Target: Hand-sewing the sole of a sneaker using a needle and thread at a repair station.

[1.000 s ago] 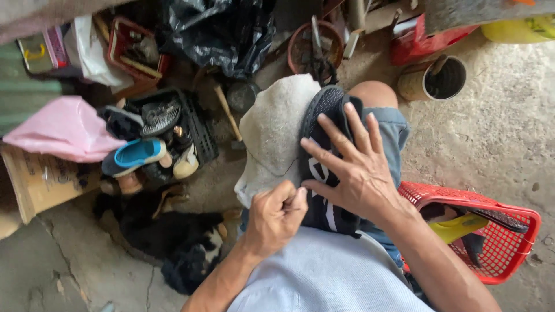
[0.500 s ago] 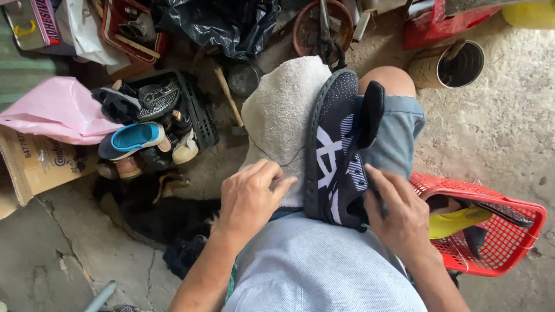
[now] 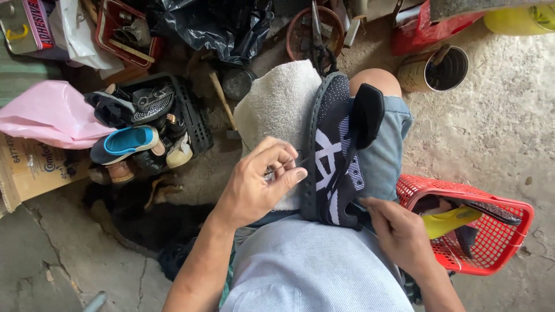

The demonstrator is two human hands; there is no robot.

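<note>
Left hand (image 3: 254, 185) has shifted; fingers now pinched on a thin needle beside shoe (image 3: 335, 156); right hand (image 3: 399, 234) dropped to heel, fingers closed on thread, I judge; stitching underway.

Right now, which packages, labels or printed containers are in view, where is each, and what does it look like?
Cardboard box: left edge, under the pink bag; brown, dark print on its side.
Metal tin: top left corner; boxy, silvery, with a red printed panel.
Round can: upper right, beside the knee; open-topped, tan label, print too small to tell.
No screens or signs.
</note>
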